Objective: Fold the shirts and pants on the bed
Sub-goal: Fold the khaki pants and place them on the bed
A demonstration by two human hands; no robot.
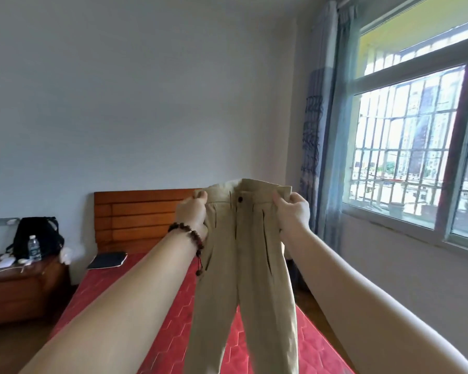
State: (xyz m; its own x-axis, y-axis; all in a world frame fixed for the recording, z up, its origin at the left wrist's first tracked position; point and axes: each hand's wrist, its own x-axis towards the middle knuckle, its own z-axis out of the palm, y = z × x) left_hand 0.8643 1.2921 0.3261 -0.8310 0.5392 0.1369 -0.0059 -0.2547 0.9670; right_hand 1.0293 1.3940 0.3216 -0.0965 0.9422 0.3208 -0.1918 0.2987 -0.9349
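A pair of beige pants [242,265] hangs in the air in front of me, waistband up and front facing me, with a dark button at the top. My left hand [192,215], with a bead bracelet on the wrist, grips the left end of the waistband. My right hand [292,213] grips the right end. Both legs hang straight down over the red mattress of the bed [168,327] and run out of the frame's bottom edge.
A wooden headboard [135,217] stands against the far wall, with a dark flat pad [107,260] on the mattress below it. At left a wooden nightstand [19,290] carries a black backpack [38,236] and a water bottle [33,248]. A barred window [416,147] and curtain fill the right wall.
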